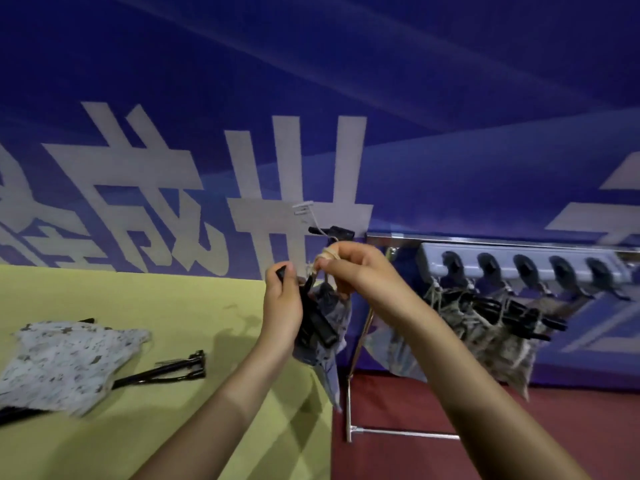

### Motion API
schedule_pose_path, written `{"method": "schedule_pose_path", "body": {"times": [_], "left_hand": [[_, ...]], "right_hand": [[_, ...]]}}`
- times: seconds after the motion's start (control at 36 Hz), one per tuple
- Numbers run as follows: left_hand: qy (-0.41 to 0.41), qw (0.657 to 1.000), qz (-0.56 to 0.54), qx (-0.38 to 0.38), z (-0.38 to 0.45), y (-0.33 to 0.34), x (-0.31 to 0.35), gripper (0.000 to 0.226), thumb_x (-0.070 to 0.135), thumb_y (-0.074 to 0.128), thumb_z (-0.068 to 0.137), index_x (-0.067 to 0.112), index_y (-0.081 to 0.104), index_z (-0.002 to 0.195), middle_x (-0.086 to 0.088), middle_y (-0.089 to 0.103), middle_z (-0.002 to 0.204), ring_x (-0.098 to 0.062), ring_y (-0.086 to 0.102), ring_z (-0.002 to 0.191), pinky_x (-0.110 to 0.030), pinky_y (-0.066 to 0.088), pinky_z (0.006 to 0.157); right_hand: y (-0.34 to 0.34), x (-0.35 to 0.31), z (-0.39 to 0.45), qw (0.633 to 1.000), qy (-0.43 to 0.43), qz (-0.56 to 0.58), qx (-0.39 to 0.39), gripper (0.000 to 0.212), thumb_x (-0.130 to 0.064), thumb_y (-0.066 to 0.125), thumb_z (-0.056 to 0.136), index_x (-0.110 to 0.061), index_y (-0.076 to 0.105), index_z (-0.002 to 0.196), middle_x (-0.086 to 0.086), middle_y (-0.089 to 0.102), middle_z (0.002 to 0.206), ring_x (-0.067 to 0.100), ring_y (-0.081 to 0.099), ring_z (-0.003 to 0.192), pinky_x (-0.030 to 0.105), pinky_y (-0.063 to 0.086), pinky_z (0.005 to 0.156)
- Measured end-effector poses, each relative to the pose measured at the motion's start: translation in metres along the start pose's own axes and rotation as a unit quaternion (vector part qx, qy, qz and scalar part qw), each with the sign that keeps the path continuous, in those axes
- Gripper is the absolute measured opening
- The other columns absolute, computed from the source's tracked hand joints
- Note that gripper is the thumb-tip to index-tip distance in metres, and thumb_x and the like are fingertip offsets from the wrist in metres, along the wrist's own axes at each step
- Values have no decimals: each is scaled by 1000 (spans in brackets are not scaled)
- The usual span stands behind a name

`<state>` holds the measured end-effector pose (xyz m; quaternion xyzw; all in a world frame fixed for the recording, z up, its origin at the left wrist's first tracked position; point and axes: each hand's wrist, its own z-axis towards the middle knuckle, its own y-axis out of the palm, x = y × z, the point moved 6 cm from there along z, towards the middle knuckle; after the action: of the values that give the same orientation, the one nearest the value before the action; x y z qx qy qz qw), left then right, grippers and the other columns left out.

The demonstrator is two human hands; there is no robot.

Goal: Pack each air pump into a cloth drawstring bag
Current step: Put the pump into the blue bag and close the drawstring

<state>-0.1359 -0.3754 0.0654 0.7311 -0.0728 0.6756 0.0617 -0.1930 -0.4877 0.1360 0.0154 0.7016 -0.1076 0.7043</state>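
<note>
We hold the work raised above the far right corner of the yellow table [180, 306], near the centre of the head view. Our left hand [282, 303] has its grip closed around the black air pump [317, 323]; the thumb presses the pump's upper end. The lower part of the pump sits inside the grey patterned cloth bag [332, 313], which hangs below both hands and past the table edge. Our right hand [349, 268], just beside the left at 3 o'clock, pinches the pale drawstring [313, 270] at the bag mouth, with cord wound over the forefinger.

On the table at 8 o'clock lies a stack of flat cloth bags [65, 365]. A second black pump [166, 368] lies partly under that stack, its handle end exposed toward 3 o'clock.

At 3 o'clock from the hands stands a metal rack [349, 403] on the red floor [415, 459]. Its top rail carries a grey hook bar [519, 261] with a row of dark hooks. Several filled bags [485, 327] hang from the hooks by their cords, with black pump ends protruding to the right.

A blue banner [311, 98] with large pale characters fills the background from 9 o'clock to 3 o'clock. A dark clip [341, 232] with a pale tag sits just above our right hand.
</note>
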Motion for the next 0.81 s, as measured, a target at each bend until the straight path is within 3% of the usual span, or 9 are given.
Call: {"method": "schedule_pose_path", "body": {"times": [0.08, 0.17, 0.22, 0.31, 0.39, 0.5, 0.58, 0.81], "left_hand": [[-49, 998, -30, 5, -15, 45, -11, 21, 33, 38, 103, 18, 51, 111, -9, 62, 104, -25, 59, 98, -43, 46, 90], [-93, 986, -140, -18, -33, 91, -14, 17, 19, 38, 101, 22, 54, 104, -12, 62, 99, -24, 61, 89, -38, 48, 81], [-97, 980, -168, -43, -47, 119, -15, 25, 10, 35, 101, 21, 54, 112, -11, 64, 96, -23, 63, 86, -35, 48, 79], [-76, 983, -134, -101, -65, 142, -15, 31, 10, 41, 102, 21, 53, 128, -19, 66, 109, -29, 64, 102, -43, 49, 93], [-46, 986, -84, -138, -73, 158, -16, 32, 17, 52, 98, 26, 57, 129, -34, 59, 109, -40, 62, 101, -53, 46, 98], [-38, 983, -111, -137, -74, 171, -19, 29, 10, 52, 97, 16, 58, 125, -25, 62, 98, -32, 64, 94, -38, 54, 86], [-28, 982, -146, -118, -70, 174, -18, 17, 4, 52, 95, 11, 60, 109, -12, 70, 90, -23, 68, 85, -26, 58, 73], [53, 993, -52, -95, -62, 183, -9, 12, 7, 65, 86, 13, 56, 89, -6, 64, 85, -20, 66, 83, -28, 56, 72]], "right_hand": [[-40, 14, -20, 1000, -4, -11, -17, 17, -12, 58, 95, -11, 61, 78, -9, 47, 51, 10, 38, 48, 26, 29, 49], [-80, 25, -38, 1000, -2, -6, -8, 22, -9, 56, 96, -13, 61, 75, -12, 47, 45, 6, 36, 42, 22, 27, 45], [-110, 34, -50, 1000, 8, 14, 10, 21, -9, 54, 96, -11, 63, 77, -6, 44, 47, 11, 34, 43, 26, 25, 44], [-142, 42, -63, 999, 16, 21, 31, 20, -11, 52, 97, -7, 66, 82, -1, 43, 50, 14, 32, 45, 28, 23, 46], [-177, 45, -71, 998, 15, 27, 58, 22, -10, 52, 97, -8, 65, 81, 3, 41, 54, 12, 34, 46, 25, 26, 45], [-222, 53, -85, 992, -12, -43, 121, 22, -13, 56, 96, -7, 64, 76, 2, 48, 59, 8, 43, 53, 19, 36, 52], [-244, 60, -98, 980, -36, -120, 154, 18, -19, 60, 94, -9, 67, 81, 2, 53, 65, 7, 45, 59, 26, 37, 59], [-252, 55, -103, 979, -10, -109, 174, 26, -19, 62, 92, 4, 66, 81, 7, 42, 59, 9, 37, 51, 25, 32, 52]]}}
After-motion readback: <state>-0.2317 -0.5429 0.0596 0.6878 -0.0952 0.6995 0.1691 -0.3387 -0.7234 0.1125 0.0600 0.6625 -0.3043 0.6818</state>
